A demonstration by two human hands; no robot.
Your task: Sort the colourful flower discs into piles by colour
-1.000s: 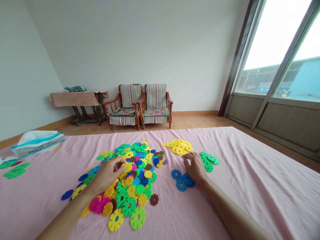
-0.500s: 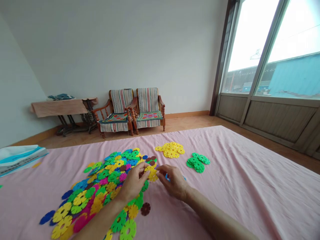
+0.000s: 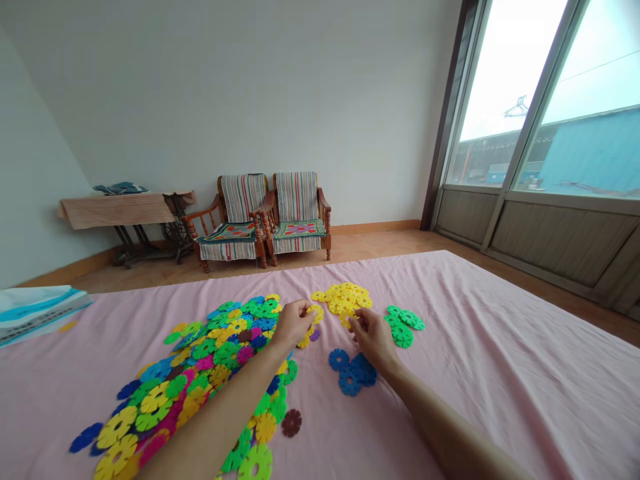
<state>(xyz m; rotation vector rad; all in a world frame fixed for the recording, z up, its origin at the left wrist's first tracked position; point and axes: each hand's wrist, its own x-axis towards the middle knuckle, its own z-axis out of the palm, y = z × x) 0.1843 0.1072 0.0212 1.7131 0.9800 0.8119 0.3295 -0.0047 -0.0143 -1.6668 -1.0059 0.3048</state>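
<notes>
My left hand (image 3: pixel 294 325) is closed with its fingertips on a yellow snowflake disc (image 3: pixel 315 313). Just under it another yellow disc (image 3: pixel 305 339) and a purple disc (image 3: pixel 315 335) show. At the near edge of the yellow disc pile (image 3: pixel 350 293), my right hand (image 3: pixel 373 338) pinches a yellow disc (image 3: pixel 345 320). Beside the right hand lie a small green disc pile (image 3: pixel 403 328) and a group of blue discs (image 3: pixel 353 372). A large mixed heap of coloured discs (image 3: pixel 220 353) spreads to the left, partly hidden by my left forearm.
A pink cloth (image 3: pixel 450 380) with folds covers the work surface. One brown disc (image 3: pixel 291 423) lies apart near the front. At the far left is a white and blue packet (image 3: pixel 40 313). Two wooden armchairs (image 3: pixel 297 207) stand beyond the far edge, against the wall.
Both hands have moved away from me and drawn apart, from the heap's right side toward the yellow pile. Yellow discs held between them are now split between the hands. The blue group is uncovered.
</notes>
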